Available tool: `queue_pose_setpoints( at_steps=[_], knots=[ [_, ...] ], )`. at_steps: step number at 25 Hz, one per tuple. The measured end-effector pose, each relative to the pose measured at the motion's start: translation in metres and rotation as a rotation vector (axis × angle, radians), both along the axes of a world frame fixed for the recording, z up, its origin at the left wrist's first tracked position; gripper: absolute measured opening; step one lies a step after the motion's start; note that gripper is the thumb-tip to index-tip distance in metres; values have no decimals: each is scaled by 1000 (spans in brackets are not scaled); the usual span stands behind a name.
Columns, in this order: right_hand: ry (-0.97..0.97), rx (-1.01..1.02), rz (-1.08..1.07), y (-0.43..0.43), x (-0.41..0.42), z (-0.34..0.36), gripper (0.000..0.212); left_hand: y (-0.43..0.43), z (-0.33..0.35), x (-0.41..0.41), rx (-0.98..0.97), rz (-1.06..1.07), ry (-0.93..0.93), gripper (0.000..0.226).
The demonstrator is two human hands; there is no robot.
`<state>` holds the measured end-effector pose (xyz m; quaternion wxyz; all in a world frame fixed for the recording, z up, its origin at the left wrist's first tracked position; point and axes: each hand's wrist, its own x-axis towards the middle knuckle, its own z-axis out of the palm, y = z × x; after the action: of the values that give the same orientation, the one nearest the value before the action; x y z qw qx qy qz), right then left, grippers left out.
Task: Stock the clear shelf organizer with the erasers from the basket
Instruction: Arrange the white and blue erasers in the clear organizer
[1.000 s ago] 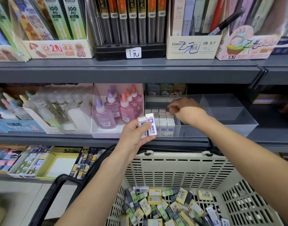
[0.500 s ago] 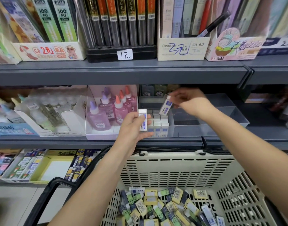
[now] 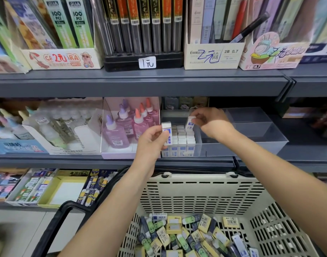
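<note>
Since a second earlier, one of the two erasers in the left hand (image 3: 149, 140) had passed to the right hand (image 3: 212, 123). At lower centre, the basket (image 3: 196, 191) held a deep heap of mixed erasers (image 3: 186, 234), so most of the stocking looked undone. Right of centre, only the organizer's (image 3: 251, 138) left compartment held upright white rows (image 3: 183, 138). Right fingers pinched an eraser (image 3: 189, 124) just above them; left fingers gripped another (image 3: 167, 133) nearby.

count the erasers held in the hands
2. First eraser upright in the left hand, before the clear organizer; second eraser pinched by the right hand above the stocked rows. More could hide in palms.
</note>
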<state>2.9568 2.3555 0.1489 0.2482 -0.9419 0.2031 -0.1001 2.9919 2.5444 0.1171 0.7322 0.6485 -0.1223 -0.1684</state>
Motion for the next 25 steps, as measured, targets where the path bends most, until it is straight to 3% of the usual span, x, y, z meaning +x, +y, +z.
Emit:
queue_pose_setpoints(
  at_steps=[16,20,22,25],
  knots=[
    [79,-109,1,2,-2,-11,20,-11,3,-6,126,1,-59,17],
    [-160,296,181,10,-24,5,13,-28,9,-4,216,-45,-186,12],
    [-132,292,266,12,-34,9,12,-38,12,-4,246,-101,-234,13],
    [-151,202,98,0,-38,11,19,-45,10,-6,487,-142,-470,26]
  ],
)
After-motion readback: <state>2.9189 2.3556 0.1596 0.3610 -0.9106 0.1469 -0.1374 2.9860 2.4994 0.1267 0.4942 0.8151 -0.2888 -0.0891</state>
